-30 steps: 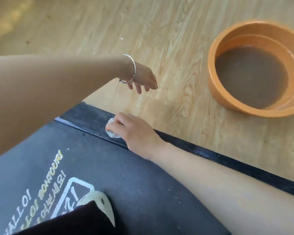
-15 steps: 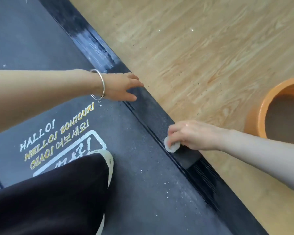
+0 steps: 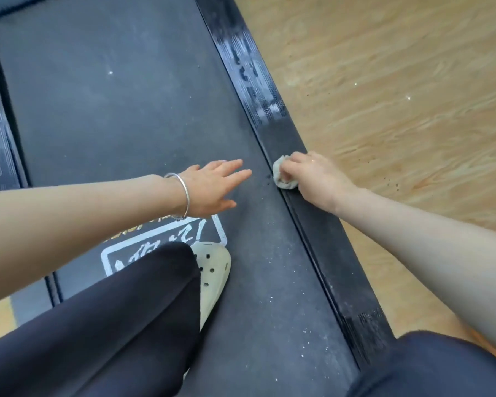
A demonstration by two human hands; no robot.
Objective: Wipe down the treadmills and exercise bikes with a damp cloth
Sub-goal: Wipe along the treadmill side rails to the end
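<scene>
Wooden floor [image 3: 384,81] borders the treadmill's side rail [image 3: 312,202], running away lengthwise; right hand [image 3: 315,176] pinches cloth [image 3: 281,176] there, left hand [image 3: 212,187] spread, holding nothing.

Light wood-grain floor [image 3: 398,81] on the right, a few dark specks on it. Pale clog [image 3: 216,282] with holes pokes out under black trousers [image 3: 112,325]. Thin silver bangle [image 3: 187,196] too.
</scene>
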